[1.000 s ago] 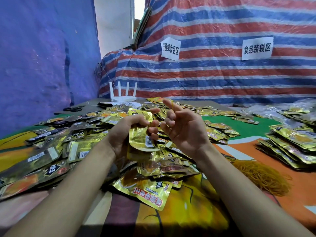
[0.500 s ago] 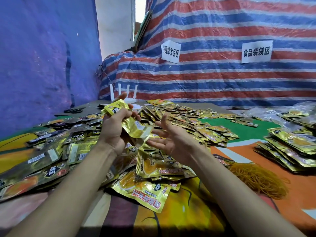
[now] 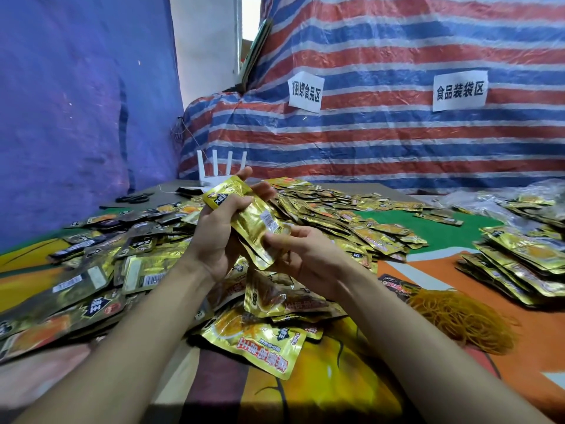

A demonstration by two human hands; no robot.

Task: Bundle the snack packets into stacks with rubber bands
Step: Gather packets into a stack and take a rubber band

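Observation:
My left hand (image 3: 215, 237) grips a small stack of gold snack packets (image 3: 249, 218), held tilted above the table, thumb across the front. My right hand (image 3: 301, 255) is at the stack's lower end, its fingers curled against the packets near the barcode; a thin rubber band seems to run there, but I cannot tell clearly. Loose gold packets (image 3: 345, 221) lie heaped under and behind my hands. A pile of yellow rubber bands (image 3: 461, 316) lies on the table to the right.
Darker packets (image 3: 88, 280) cover the table's left side. Stacked packets (image 3: 519, 264) sit at the right edge. A white router (image 3: 220, 169) and black scissors (image 3: 134, 198) lie at the back left. Striped tarpaulin with two paper signs closes the rear.
My left hand has lifted and turned the stack higher. My right hand, open and palm up half a second ago, has come in and closed its fingers on the stack's lower end.

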